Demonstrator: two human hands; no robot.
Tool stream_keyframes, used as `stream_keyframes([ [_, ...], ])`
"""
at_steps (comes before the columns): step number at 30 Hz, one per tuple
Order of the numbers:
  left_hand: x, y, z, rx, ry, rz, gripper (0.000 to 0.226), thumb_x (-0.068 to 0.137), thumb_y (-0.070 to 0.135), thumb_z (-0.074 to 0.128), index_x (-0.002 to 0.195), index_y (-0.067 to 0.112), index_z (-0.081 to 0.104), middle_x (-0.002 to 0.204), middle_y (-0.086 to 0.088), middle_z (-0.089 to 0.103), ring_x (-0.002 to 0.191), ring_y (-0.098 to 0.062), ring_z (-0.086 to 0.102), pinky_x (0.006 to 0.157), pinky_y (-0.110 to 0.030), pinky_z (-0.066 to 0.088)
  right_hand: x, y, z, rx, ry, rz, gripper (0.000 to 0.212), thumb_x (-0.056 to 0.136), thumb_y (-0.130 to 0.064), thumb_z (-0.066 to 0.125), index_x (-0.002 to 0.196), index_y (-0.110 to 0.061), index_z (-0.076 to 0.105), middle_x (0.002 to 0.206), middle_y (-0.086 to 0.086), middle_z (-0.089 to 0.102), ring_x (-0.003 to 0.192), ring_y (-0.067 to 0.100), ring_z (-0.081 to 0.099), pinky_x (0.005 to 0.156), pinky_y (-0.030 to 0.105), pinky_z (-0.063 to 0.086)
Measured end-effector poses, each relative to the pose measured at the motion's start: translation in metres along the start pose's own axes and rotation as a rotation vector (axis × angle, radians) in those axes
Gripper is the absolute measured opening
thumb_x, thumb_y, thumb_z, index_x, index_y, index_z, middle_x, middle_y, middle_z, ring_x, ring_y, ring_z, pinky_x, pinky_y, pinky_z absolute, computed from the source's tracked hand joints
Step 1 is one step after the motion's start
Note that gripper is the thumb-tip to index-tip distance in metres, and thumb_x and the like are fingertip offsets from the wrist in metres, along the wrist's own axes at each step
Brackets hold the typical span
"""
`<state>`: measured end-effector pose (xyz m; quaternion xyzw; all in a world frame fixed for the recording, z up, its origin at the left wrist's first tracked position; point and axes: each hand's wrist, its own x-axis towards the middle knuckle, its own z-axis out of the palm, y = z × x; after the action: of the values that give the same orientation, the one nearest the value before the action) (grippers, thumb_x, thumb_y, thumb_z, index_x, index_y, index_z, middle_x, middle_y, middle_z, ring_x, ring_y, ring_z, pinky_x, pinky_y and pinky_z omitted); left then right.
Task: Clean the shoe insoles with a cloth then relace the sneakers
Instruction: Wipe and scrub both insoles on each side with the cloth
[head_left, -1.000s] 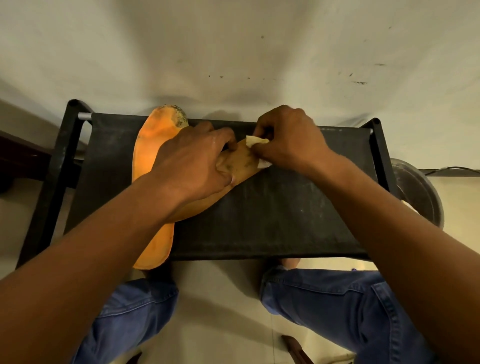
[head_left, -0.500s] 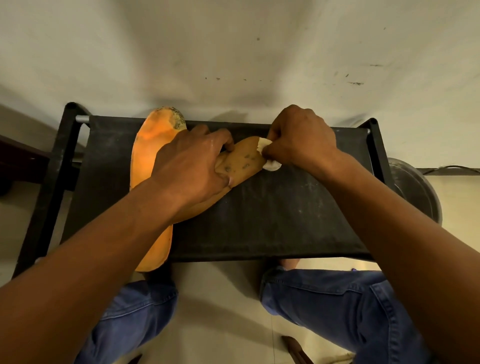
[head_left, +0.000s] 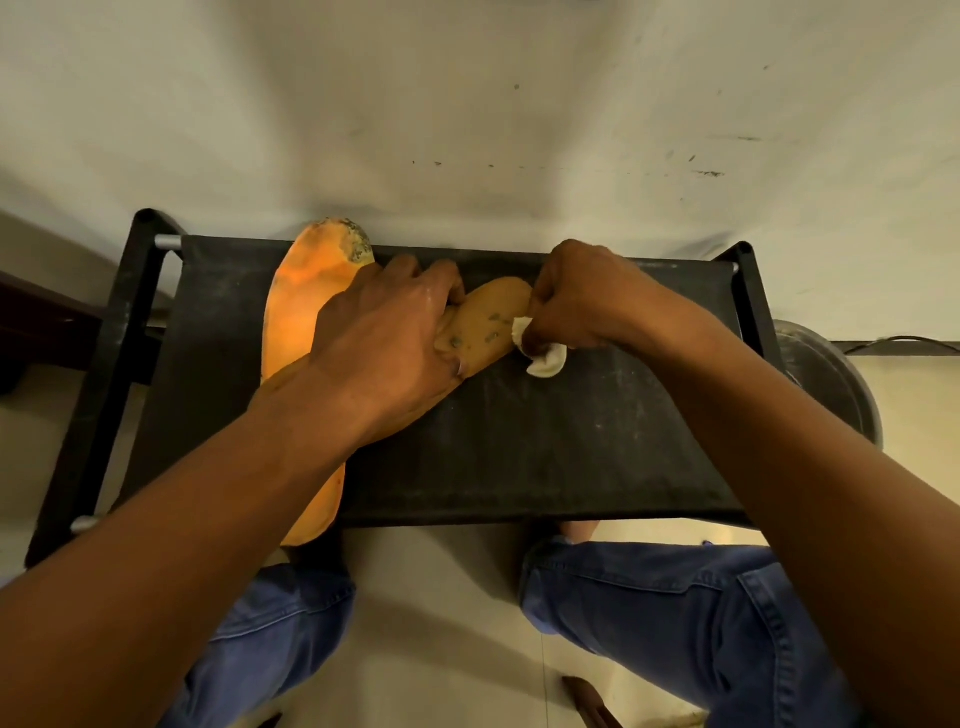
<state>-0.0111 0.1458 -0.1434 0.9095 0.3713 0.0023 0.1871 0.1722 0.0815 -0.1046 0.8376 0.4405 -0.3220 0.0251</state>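
Two orange insoles lie on a black fabric stool (head_left: 545, 447). One insole (head_left: 296, 312) runs lengthwise at the left, its dirty tip over the far edge. The second insole (head_left: 485, 325) lies slanted across it, with dark spots on its exposed end. My left hand (head_left: 387, 348) presses down on this slanted insole, fingers spread over its middle. My right hand (head_left: 582, 301) pinches a small white cloth (head_left: 543, 353) against the insole's right edge. No sneakers or laces are in view.
A pale wall stands right behind the stool. A dark round container (head_left: 831, 384) sits on the floor at the right. Dark furniture (head_left: 31, 332) is at the left. My knees in blue jeans (head_left: 675, 613) are under the stool's near edge.
My right hand has drawn the cloth from the insole's tip down its right edge, toward me. More of the spotted end is now uncovered. The left hand has stayed in place.
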Motion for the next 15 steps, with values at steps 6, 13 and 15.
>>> stream_keyframes([
  [6,-0.005,-0.003,-0.016,0.043,-0.04,-0.056,0.061,0.072,0.054,0.081,0.121,0.027,0.057,0.112,0.0,0.061,0.098,-0.022,0.061,0.076,-0.042,0.055,-0.009,0.012,-0.031,0.49,0.043,-0.07,0.018,0.081,-0.021,0.079,0.088,-0.004,0.077,0.084,0.021,0.07,0.064,0.02,0.054,0.048,0.023,0.038],
  [13,-0.006,0.004,-0.02,0.154,-0.104,-0.113,0.071,0.068,0.054,0.084,0.124,0.022,0.054,0.111,-0.003,0.061,0.099,-0.024,0.06,0.077,-0.042,0.055,-0.005,0.017,-0.031,0.799,-0.064,-0.081,0.016,0.083,-0.008,0.077,0.098,-0.01,0.076,0.107,0.024,0.071,0.082,0.027,0.06,0.055,0.027,0.043],
  [15,-0.005,0.005,-0.02,0.148,-0.124,-0.133,0.067,0.068,0.053,0.085,0.12,0.023,0.057,0.111,-0.003,0.061,0.102,-0.024,0.059,0.079,-0.042,0.055,-0.006,0.014,-0.033,0.82,-0.07,-0.068,0.021,0.082,-0.008,0.078,0.103,-0.013,0.074,0.109,0.017,0.072,0.088,0.024,0.065,0.061,0.029,0.049],
])
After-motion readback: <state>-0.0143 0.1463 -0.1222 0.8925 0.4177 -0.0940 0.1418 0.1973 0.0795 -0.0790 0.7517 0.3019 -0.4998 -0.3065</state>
